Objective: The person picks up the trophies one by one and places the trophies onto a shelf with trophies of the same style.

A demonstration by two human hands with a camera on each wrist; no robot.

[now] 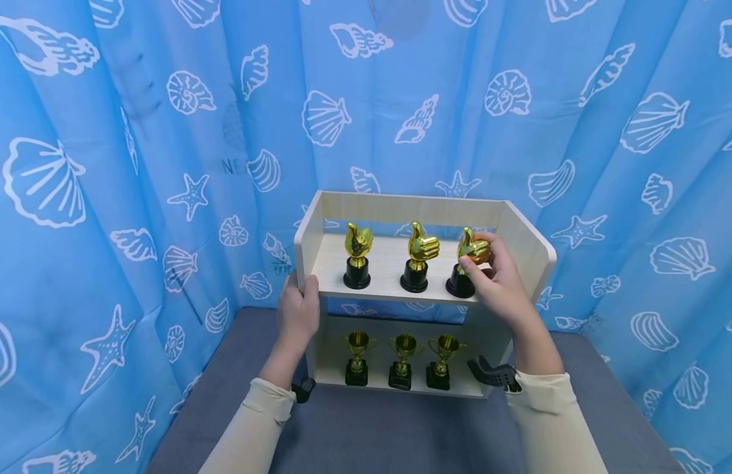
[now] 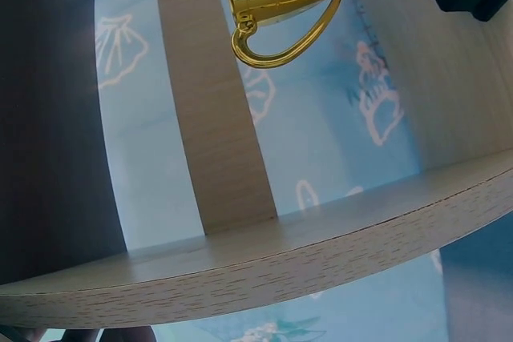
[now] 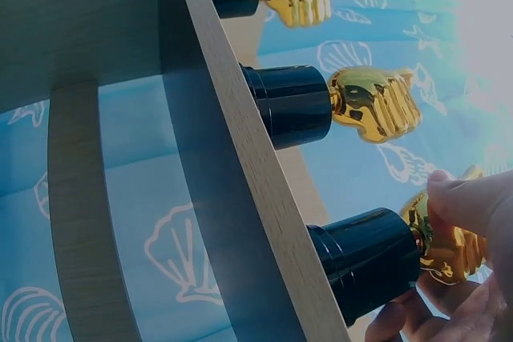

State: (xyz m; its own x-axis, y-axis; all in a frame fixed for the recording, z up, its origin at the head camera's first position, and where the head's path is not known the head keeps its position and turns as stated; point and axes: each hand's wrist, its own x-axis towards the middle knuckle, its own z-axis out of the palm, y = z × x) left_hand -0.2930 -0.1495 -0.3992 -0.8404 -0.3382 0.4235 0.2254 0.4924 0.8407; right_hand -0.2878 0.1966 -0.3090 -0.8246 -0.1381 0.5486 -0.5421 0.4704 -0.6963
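Observation:
A small two-tier wooden shelf [image 1: 374, 297] stands before me. Three gold thumbs-up trophies with black round bases are on its upper board: a left one [image 1: 357, 253], a middle one [image 1: 417, 257] and a right one [image 1: 463, 280]. My right hand [image 1: 503, 280] pinches the right trophy by its gold part, thumb in front; its base stands on the board, near the front edge in the right wrist view. With my left hand [image 1: 299, 309] I grip the shelf's left side panel [image 2: 240, 278], fingertips partly hidden behind it.
On the lower tier stand three gold cup trophies: a left cup [image 1: 357, 355], a middle cup [image 1: 403, 359] and a right cup [image 1: 442, 359]. The shelf rests on a grey surface [image 1: 401, 434]. Behind it hangs a blue shell-patterned curtain [image 1: 401, 79].

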